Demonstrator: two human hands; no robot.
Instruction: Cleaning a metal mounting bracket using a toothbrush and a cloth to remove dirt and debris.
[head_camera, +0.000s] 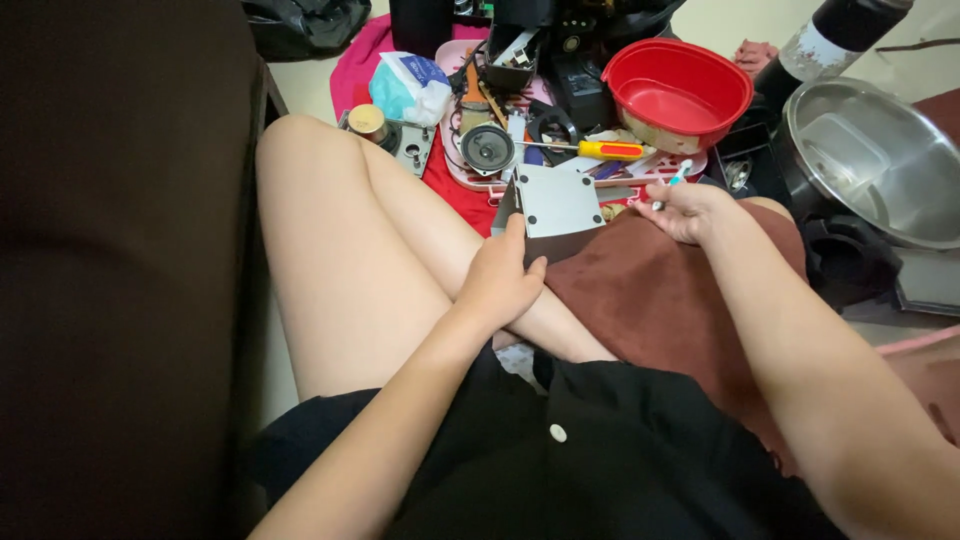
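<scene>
Two hands work over a brown cloth (650, 300) beside a cluttered pink tray (455, 175).

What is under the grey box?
The grey box rests on a brown cloth over the lap, steadied by the left hand. Its underside is covered. The right hand holds a small tool beside it.

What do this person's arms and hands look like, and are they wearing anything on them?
Both arms are bare to well above the elbow, with no sleeves in view. The left hand and right hand wear no gloves, and no rings, watch or bracelets show. The only clothing seen is a black buttoned garment.
</scene>
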